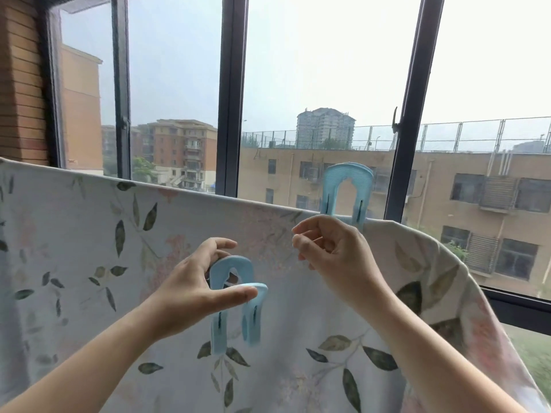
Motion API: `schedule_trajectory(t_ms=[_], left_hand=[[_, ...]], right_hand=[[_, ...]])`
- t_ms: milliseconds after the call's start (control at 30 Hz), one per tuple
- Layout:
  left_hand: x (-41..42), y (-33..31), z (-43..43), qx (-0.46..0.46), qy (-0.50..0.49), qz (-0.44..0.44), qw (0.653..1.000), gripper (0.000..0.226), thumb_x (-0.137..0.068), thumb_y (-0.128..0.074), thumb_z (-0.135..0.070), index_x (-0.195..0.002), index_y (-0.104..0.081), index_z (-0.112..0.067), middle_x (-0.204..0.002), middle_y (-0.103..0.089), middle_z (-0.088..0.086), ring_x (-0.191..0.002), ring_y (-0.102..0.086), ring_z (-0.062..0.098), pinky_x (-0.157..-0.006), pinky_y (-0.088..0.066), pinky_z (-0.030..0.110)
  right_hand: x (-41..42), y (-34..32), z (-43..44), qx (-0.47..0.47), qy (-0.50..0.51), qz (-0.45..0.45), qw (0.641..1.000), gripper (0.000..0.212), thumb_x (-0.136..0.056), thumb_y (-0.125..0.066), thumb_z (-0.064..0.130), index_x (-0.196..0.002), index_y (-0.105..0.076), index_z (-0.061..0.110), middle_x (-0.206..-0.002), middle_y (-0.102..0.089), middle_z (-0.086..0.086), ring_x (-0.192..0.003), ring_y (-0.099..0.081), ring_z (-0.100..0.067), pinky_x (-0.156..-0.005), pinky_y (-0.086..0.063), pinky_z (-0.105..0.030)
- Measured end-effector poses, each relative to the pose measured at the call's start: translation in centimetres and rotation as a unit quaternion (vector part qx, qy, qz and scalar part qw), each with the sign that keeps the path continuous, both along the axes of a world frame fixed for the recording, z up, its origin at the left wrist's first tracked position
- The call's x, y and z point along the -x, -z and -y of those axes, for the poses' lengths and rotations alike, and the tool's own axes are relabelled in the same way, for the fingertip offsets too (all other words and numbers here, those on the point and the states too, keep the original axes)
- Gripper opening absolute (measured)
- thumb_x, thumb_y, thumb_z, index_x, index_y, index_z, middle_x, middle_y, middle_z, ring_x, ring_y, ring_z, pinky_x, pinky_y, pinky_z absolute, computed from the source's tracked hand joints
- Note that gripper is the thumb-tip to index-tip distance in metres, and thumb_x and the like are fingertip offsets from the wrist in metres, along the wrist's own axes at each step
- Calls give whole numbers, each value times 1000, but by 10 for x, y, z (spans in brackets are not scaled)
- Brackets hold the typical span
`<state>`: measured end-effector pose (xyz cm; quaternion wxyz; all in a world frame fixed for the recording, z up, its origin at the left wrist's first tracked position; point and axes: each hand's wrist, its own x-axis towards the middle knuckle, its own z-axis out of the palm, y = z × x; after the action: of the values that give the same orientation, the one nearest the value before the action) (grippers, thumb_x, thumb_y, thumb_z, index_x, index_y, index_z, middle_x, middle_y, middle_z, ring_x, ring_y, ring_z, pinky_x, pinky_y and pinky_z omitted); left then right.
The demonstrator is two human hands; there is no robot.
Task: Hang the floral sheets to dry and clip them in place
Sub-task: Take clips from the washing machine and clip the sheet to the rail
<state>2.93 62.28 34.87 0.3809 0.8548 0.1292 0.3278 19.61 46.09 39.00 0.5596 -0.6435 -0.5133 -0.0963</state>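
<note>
A white floral sheet [89,248] printed with green leaves and pale pink flowers hangs over a line that runs from the left edge to the right. A large light blue clip [347,192] sits astride the sheet's top edge at centre right. My left hand [190,290] grips a second light blue clip [235,299] in front of the sheet, thumb across its arch. My right hand [331,251] hovers just below the mounted clip with loosely curled fingers, holding nothing that I can see.
Dark window frames [232,93] stand right behind the line, with a latch handle [395,120] on the right one. A dark sill [518,311] runs at lower right. Buildings lie outside. The sheet's right end [447,293] drapes down in folds.
</note>
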Motion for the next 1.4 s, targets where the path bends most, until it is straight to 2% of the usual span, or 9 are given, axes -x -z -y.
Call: schedule_trajectory(t_ms=[167, 233, 367, 567, 667, 800, 933, 1133, 1400], left_hand=[[40, 1, -24, -8, -47, -5, 999, 88, -48, -70, -75, -125, -38, -47, -117, -55, -20, -96, -63, -6, -80, -55, 22], [63, 4, -40, -3, -64, -12, 998, 88, -47, -69, -78, -123, -36, -51, -118, -55, -22, -98, -64, -3, -83, -55, 24], [125, 16, -88, 26, -101, 4, 994, 89, -44, -75, -78, -120, -37, -55, -117, -58, -20, -101, -66, 6, -92, -53, 38], [243, 15, -173, 66, -141, 28, 987, 96, -39, -81, -72, -122, -40, -48, -118, -59, -15, -101, -66, 6, -89, -56, 37], [295, 12, -211, 63, -161, 24, 985, 98, -36, -80, -74, -121, -39, -49, -119, -57, -17, -97, -67, 0, -86, -57, 32], [347, 12, -264, 54, -190, 5, 980, 98, -35, -77, -77, -121, -38, -52, -122, -56, -18, -102, -65, 2, -88, -55, 30], [373, 13, -313, 57, -199, 10, 978, 97, -32, -77, -78, -117, -39, -53, -123, -56, -15, -106, -62, 7, -88, -54, 26], [380, 13, -390, 46, -204, 24, 978, 90, -42, -82, -64, -120, -41, -48, -120, -58, -16, -101, -65, 2, -90, -55, 30], [390, 5, -496, 40, -217, 12, 975, 89, -44, -83, -61, -121, -40, -52, -122, -54, -20, -101, -66, 5, -90, -55, 33]], right_hand=[[28, 3, -43, 5, -43, 2, 999, 7, -85, -69, 20, -84, -69, 27, -77, -72, 3, -70, -67, -17, -69, -58, -42], [47, 4, -68, 10, -65, 9, 998, 7, -85, -69, 21, -83, -69, 28, -77, -71, 4, -69, -67, -17, -68, -58, -42], [98, 6, -128, 19, -106, 16, 994, 8, -86, -68, 18, -85, -69, 25, -76, -71, 2, -68, -66, -15, -65, -59, -36], [207, 11, -234, 22, -169, 7, 985, 6, -87, -67, 15, -88, -70, 21, -78, -72, -3, -69, -67, -19, -58, -57, -29], [258, 13, -286, 32, -186, 10, 982, 6, -86, -67, 19, -87, -69, 24, -78, -71, 1, -70, -67, -17, -63, -59, -34], [302, 14, -345, 33, -201, 7, 979, 6, -86, -66, 19, -88, -69, 24, -79, -71, 5, -71, -66, -13, -66, -58, -29], [325, 12, -397, 37, -208, 9, 977, 7, -87, -65, 20, -86, -69, 25, -80, -71, 6, -73, -67, -12, -67, -57, -27], [334, 8, -478, 3, -230, 10, 973, 8, -87, -65, 18, -87, -69, 24, -80, -72, 5, -72, -68, -12, -64, -57, -25], [334, 2, -584, 2, -226, -7, 974, 7, -87, -65, 18, -87, -70, 23, -78, -71, 4, -71, -67, -11, -64, -57, -25]])
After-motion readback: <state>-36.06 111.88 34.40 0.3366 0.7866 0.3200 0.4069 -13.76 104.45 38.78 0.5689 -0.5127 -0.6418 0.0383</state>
